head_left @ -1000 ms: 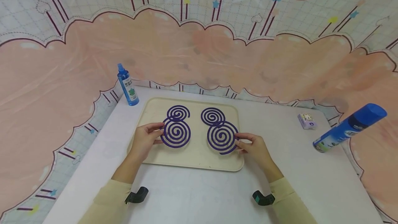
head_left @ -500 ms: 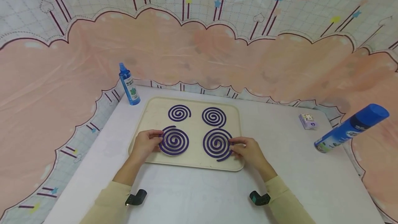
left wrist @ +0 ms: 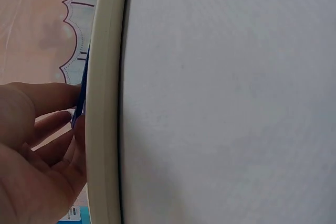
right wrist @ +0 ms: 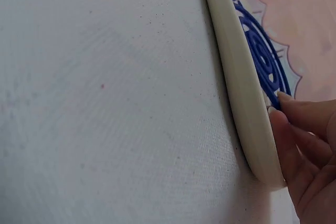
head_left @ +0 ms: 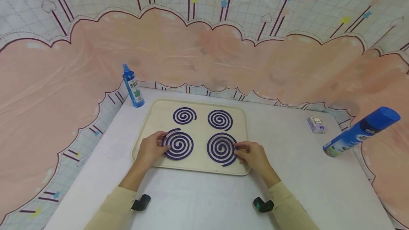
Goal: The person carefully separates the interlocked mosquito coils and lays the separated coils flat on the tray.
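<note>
Several purple-blue mosquito coils lie on a cream tray [head_left: 200,169]. My left hand [head_left: 151,149] pinches the left edge of the front left mosquito coil [head_left: 179,144]; in the left wrist view its edge shows as a thin blue strip [left wrist: 82,95] between thumb and fingers. On the other side, my right hand [head_left: 254,156] pinches the right edge of the front right mosquito coil [head_left: 221,147]. That coil appears tilted behind the tray rim in the right wrist view. Behind them are the back left coil [head_left: 184,116] and the back right coil [head_left: 219,119], untouched.
A blue spray bottle [head_left: 133,87] stands at the back left of the white table [head_left: 198,201]. Toward the right are a small puzzle-printed box [head_left: 316,125] and a tall blue aerosol can [head_left: 358,134]. A patterned curtain [head_left: 204,52] hangs behind the table.
Both hands have brought the front coils down and nearer to me, away from overlapping the back coils in view. The right coil has also shifted left. Over the last half second movement is slight.
</note>
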`<state>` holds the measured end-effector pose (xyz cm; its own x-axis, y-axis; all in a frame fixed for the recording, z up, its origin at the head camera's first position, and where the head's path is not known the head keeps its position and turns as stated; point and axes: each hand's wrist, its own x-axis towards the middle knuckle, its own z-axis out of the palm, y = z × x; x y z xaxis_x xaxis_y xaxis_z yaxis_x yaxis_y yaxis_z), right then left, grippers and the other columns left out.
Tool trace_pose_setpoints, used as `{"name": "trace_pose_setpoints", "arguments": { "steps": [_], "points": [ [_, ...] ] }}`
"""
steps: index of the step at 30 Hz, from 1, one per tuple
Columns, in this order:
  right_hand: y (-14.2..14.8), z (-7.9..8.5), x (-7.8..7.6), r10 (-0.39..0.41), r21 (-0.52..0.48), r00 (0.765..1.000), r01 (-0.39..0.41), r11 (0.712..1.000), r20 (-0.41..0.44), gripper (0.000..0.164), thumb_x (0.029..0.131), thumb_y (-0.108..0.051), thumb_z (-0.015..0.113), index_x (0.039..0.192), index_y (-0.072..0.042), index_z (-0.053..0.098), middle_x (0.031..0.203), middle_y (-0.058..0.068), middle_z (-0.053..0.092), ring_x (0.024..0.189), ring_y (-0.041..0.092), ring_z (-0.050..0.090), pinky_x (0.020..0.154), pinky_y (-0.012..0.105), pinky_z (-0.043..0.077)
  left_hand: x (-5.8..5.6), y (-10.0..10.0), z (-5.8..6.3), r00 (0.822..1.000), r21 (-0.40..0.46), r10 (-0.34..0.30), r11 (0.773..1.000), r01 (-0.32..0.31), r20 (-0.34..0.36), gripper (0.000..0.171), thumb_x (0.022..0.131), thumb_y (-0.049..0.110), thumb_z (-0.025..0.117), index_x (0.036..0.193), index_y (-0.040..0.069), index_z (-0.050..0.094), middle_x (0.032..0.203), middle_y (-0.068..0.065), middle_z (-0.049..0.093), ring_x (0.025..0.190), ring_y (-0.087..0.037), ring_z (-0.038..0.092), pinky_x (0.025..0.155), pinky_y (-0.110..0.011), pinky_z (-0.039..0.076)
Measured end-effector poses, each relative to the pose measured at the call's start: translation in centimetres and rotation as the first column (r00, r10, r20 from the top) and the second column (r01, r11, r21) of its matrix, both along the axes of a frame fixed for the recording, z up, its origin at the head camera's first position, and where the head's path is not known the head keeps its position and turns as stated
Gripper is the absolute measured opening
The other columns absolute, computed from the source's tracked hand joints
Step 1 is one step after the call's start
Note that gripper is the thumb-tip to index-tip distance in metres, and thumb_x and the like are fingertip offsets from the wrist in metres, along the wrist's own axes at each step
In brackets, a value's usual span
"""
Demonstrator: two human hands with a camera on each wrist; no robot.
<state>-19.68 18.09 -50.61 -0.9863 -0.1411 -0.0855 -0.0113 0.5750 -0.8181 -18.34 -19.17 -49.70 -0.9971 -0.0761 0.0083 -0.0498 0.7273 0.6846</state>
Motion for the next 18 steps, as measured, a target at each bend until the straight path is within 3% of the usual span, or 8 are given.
{"name": "trace_pose_setpoints", "arguments": {
  "steps": [5, 7, 11, 14, 18],
  "points": [
    [-0.19, 0.06, 0.06, -0.019, 0.042, 1.0, 0.02, 0.999, -0.016, 0.028, 0.087, -0.008, 0.079, 0.115, -0.004, 0.075, 0.079, 0.009, 0.077, 0.056, 0.007, 0.062, 0.052, 0.017, 0.048, 0.06, 0.28, 0.09, 1.0, -0.077, 0.014, 0.997, -0.014, -0.004, 0.051, 0.081, 0.01, 0.083, 0.129, 0.003, 0.067, 0.083, -0.011, 0.07, 0.071, -0.019, 0.058, 0.062, -0.027, 0.04],
    [-0.26, 0.05, 0.07, -0.02, 0.062, 1.0, 0.021, 0.998, -0.024, 0.029, 0.087, -0.009, 0.079, 0.115, -0.004, 0.075, 0.076, 0.008, 0.077, 0.055, 0.007, 0.062, 0.052, 0.018, 0.048, 0.17, 0.35, 0.17, 1.0, -0.11, 0.019, 0.994, -0.019, -0.002, 0.053, 0.081, 0.011, 0.083, 0.13, 0.003, 0.067, 0.08, -0.011, 0.068, 0.072, -0.021, 0.058, 0.062, -0.03, 0.041],
    [-0.34, 0.0, 0.2, -0.022, 0.085, 0.999, 0.025, 0.996, -0.033, 0.03, 0.086, -0.01, 0.08, 0.115, -0.004, 0.075, 0.073, 0.007, 0.076, 0.054, 0.007, 0.062, 0.053, 0.018, 0.047, 0.47, 0.51, 0.34, 1.0, -0.164, 0.012, 0.986, -0.012, -0.001, 0.053, 0.082, 0.013, 0.083, 0.131, 0.001, 0.067, 0.103, -0.019, 0.075, 0.094, -0.034, 0.066, 0.08, -0.044, 0.054],
    [-0.41, -0.06, 0.35, -0.023, 0.093, 0.998, 0.028, 0.995, -0.055, 0.031, 0.084, -0.008, 0.081, 0.114, -0.002, 0.074, 0.074, 0.009, 0.076, 0.055, 0.008, 0.063, 0.053, 0.018, 0.047, 0.61, 0.58, 0.35, 1.0, -0.185, 0.004, 0.983, -0.004, 0.0, 0.051, 0.083, 0.014, 0.083, 0.13, 0.001, 0.067, 0.123, -0.021, 0.072, 0.108, -0.039, 0.064, 0.094, -0.052, 0.053],
    [-0.55, -0.24, 0.41, -0.022, 0.108, 0.997, 0.031, 0.994, -0.08, 0.033, 0.082, -0.006, 0.083, 0.113, -0.001, 0.074, 0.079, 0.01, 0.076, 0.057, 0.008, 0.064, 0.054, 0.017, 0.048, 0.66, 0.54, 0.24, 1.0, -0.196, -0.002, 0.981, 0.001, -0.006, 0.049, 0.083, 0.014, 0.083, 0.128, 0.002, 0.069, 0.121, -0.021, 0.073, 0.103, -0.037, 0.062, 0.091, -0.052, 0.052]
  ]
}}
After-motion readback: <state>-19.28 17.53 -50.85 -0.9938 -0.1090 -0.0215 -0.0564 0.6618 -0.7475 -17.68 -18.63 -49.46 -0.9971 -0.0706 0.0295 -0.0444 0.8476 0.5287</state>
